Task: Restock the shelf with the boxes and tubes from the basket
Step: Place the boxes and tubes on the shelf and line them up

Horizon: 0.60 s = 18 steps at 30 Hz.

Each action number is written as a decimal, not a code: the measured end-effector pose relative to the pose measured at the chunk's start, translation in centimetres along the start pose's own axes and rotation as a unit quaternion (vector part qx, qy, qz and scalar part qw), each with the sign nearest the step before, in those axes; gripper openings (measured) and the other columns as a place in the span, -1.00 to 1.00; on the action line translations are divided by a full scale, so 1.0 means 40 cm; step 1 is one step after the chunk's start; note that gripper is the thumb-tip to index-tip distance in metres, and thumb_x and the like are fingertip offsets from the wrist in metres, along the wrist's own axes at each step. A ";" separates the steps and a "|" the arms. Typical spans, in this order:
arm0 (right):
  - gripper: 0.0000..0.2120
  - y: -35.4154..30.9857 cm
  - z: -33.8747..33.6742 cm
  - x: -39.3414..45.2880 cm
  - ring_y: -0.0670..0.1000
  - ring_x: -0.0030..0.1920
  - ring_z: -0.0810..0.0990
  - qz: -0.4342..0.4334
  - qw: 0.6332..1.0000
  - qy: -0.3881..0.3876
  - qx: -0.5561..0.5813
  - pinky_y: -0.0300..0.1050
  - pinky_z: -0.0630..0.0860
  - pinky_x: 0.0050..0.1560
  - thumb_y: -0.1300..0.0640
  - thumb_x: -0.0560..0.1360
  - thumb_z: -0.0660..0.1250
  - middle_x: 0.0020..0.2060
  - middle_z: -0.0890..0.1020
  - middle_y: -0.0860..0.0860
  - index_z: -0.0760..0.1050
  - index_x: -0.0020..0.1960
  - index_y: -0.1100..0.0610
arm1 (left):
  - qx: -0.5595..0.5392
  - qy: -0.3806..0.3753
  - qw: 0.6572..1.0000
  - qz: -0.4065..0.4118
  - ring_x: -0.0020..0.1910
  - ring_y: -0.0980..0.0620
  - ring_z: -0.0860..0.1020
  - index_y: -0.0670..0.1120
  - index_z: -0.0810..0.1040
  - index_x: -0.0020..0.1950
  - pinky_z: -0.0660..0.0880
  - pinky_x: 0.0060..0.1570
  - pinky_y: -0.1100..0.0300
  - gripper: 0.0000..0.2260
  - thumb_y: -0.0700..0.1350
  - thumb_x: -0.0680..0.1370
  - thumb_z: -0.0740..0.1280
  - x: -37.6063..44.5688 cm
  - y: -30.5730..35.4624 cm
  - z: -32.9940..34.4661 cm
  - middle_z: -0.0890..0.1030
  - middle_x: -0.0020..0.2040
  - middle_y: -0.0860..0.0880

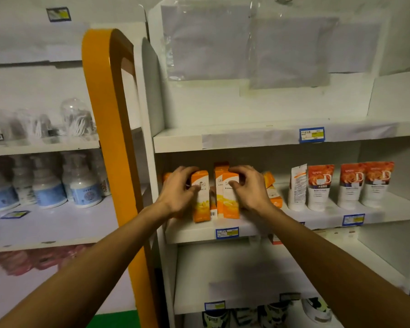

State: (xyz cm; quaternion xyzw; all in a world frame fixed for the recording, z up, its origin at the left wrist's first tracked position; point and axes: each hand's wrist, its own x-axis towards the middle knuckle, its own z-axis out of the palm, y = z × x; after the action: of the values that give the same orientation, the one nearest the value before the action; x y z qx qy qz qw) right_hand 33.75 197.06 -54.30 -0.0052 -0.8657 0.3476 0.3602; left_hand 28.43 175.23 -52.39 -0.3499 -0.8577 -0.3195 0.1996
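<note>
Two bare forearms reach up to the middle shelf (246,229), and the left hand (179,192) curls round an upright orange box (200,196). Right hand (249,188) pinches the neighbouring orange box (230,197); four white-and-red tubes (341,185) stand further right.

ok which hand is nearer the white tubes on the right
Right. The right hand is on the orange boxes, just left of the tubes; the left hand is farther left, beyond those boxes.
</note>
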 end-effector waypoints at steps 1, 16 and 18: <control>-0.62 -0.003 0.001 -0.001 0.02 0.21 0.55 0.005 1.000 0.002 0.020 0.03 0.55 0.25 0.24 0.49 0.44 0.22 0.55 0.02 0.55 0.29 0.08 | 0.003 -0.003 1.000 -0.003 0.23 -0.01 0.49 -0.07 0.40 0.44 0.50 0.25 0.05 -0.55 -0.10 0.57 0.38 -0.004 0.000 0.001 0.48 0.28 -0.07; -0.22 0.001 0.031 -0.051 0.04 0.37 0.46 0.038 0.997 -0.061 -0.006 0.13 0.50 0.30 0.12 0.45 0.49 0.41 0.44 -0.01 0.17 0.55 -0.02 | -0.066 0.060 0.989 -0.114 0.51 -0.04 0.27 -0.01 0.00 0.62 0.26 0.44 -0.04 -0.19 -0.01 0.53 0.44 -0.078 -0.009 0.109 0.22 0.58 -0.03; -0.21 0.001 0.040 -0.059 0.04 0.29 0.54 0.056 0.997 -0.062 0.004 0.15 0.58 0.20 0.09 0.44 0.50 0.35 0.51 -0.01 0.15 0.53 -0.05 | -0.072 0.071 0.986 -0.136 0.48 -0.04 0.32 -0.02 -0.01 0.62 0.31 0.41 -0.06 -0.15 0.04 0.50 0.46 -0.090 -0.015 0.129 0.26 0.56 -0.04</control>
State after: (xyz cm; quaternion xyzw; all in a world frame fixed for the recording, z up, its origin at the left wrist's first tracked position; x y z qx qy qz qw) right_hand 34.48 195.50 -56.59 -0.0304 -0.8833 0.3703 0.2859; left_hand 29.83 176.75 -58.37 -0.2200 -0.8558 -0.4286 0.1887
